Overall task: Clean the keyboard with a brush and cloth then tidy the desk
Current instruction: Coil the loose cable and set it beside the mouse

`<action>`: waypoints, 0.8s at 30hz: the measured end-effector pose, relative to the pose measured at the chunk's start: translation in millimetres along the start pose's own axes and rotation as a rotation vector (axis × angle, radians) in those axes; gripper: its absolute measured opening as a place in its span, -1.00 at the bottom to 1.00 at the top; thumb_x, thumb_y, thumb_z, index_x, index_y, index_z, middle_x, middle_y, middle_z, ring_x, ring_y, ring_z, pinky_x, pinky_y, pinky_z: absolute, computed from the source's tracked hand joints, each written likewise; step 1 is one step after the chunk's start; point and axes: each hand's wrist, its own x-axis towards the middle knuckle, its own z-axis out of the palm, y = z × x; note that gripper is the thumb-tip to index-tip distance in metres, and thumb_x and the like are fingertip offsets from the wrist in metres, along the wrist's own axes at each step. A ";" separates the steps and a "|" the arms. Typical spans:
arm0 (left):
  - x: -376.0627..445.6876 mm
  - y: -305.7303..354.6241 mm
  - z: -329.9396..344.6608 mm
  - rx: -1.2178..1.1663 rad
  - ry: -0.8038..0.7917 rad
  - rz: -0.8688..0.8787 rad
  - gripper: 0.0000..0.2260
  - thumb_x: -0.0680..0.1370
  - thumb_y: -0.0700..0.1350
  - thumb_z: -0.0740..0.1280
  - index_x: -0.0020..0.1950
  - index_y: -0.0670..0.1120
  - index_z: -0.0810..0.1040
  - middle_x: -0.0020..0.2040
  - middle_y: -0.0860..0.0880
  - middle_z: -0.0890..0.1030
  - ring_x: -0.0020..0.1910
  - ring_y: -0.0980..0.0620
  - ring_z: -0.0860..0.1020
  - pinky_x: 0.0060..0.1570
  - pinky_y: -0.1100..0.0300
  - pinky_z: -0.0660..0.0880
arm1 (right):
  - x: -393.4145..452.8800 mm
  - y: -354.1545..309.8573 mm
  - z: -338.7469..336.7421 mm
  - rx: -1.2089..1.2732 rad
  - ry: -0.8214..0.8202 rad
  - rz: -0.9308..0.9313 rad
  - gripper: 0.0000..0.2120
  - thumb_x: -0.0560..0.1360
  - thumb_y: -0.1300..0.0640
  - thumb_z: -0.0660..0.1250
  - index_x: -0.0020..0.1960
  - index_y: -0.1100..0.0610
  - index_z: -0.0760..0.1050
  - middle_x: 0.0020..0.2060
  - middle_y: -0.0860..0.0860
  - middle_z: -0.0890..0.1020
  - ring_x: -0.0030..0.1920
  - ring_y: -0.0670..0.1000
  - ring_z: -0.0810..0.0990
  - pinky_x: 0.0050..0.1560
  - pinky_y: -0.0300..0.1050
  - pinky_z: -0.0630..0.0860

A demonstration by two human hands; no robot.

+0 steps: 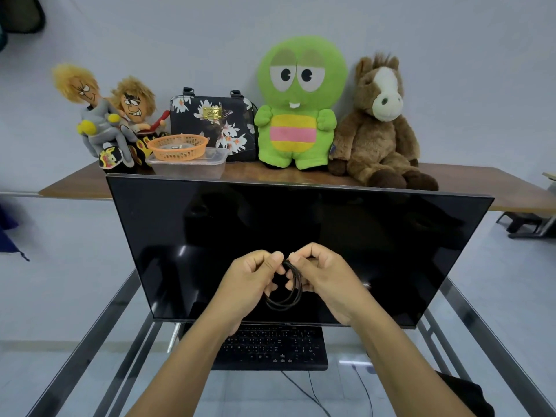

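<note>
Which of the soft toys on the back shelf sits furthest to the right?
The brown plush horse, with a white blaze on its face. It sits at the right end of the row, beside the green plush figure; both spiky-haired dolls are far left.

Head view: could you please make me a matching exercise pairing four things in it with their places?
Things:
1. coiled cable
2. keyboard
3. orange basket
4. horse toy

Places:
A. on the clear box
B. far right of the shelf
C. held in both hands
D. on the glass desk, below the monitor

Pairs: 1-C, 2-D, 3-A, 4-B
</note>
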 end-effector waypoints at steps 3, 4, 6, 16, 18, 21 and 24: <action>4.4 -5.3 4.7 0.153 0.166 0.072 -0.72 0.57 0.08 0.25 -0.25 -0.03 0.55 -0.33 0.02 0.59 -0.37 0.12 0.49 -0.27 0.29 0.51 | -5.7 -0.7 2.0 -0.187 0.003 -0.045 -0.68 0.60 -0.10 0.21 -0.01 0.08 0.62 -0.10 0.01 0.71 -0.08 -0.08 0.68 0.03 -0.18 0.59; 5.5 -7.0 5.4 0.204 0.196 0.099 -0.73 0.57 0.08 0.25 -0.26 -0.01 0.54 -0.31 -0.01 0.60 -0.37 0.10 0.50 -0.30 0.27 0.49 | -7.8 -0.6 1.4 -0.234 -0.011 -0.055 -0.69 0.57 -0.14 0.23 -0.01 0.04 0.64 -0.09 -0.03 0.71 -0.05 -0.12 0.66 0.02 -0.23 0.57; 5.5 -9.8 7.7 0.265 0.218 0.145 -0.76 0.57 0.07 0.26 -0.25 0.03 0.54 -0.34 0.00 0.57 -0.42 0.14 0.46 -0.40 0.28 0.42 | -10.0 0.0 1.2 -0.326 -0.027 -0.068 -0.81 0.51 -0.11 0.35 -0.03 -0.02 0.65 -0.12 -0.10 0.70 -0.08 -0.19 0.64 -0.02 -0.31 0.54; 0.5 -20.1 11.3 0.251 0.149 0.248 -0.83 0.60 -0.05 0.23 0.13 0.13 0.55 -0.12 0.18 0.64 -0.29 0.27 0.55 -0.26 0.40 0.44 | -8.2 8.2 -1.7 0.179 -0.100 0.170 -0.76 0.64 0.16 0.18 0.10 0.20 0.60 -0.17 -0.03 0.67 -0.13 -0.09 0.61 0.07 -0.12 0.44; 0.7 -21.7 9.1 0.241 0.066 0.240 -0.79 0.62 -0.09 0.20 0.15 0.10 0.58 -0.01 0.20 0.63 -0.06 0.28 0.56 -0.10 0.40 0.45 | -7.3 8.8 -4.2 0.362 -0.087 0.205 -0.74 0.65 0.20 0.15 0.18 0.22 0.58 -0.15 0.02 0.67 -0.12 -0.06 0.63 0.05 -0.12 0.45; 2.3 -20.2 7.8 0.279 0.024 0.244 -0.80 0.63 -0.10 0.20 0.10 0.08 0.59 -0.10 0.22 0.63 -0.10 0.26 0.57 -0.12 0.39 0.44 | -9.9 12.6 -6.8 0.375 -0.114 0.111 -0.76 0.61 0.23 0.21 0.20 0.19 0.60 -0.08 0.05 0.67 -0.04 -0.04 0.62 0.09 -0.10 0.47; 5.1 -18.5 12.0 0.323 0.047 0.244 -0.84 0.61 -0.07 0.23 0.04 0.09 0.61 -0.15 0.19 0.64 -0.13 0.24 0.58 -0.16 0.41 0.44 | -13.2 15.4 -3.5 0.189 -0.056 -0.023 -0.80 0.53 0.24 0.36 0.14 0.13 0.62 -0.16 -0.03 0.67 -0.12 -0.13 0.61 -0.05 -0.26 0.52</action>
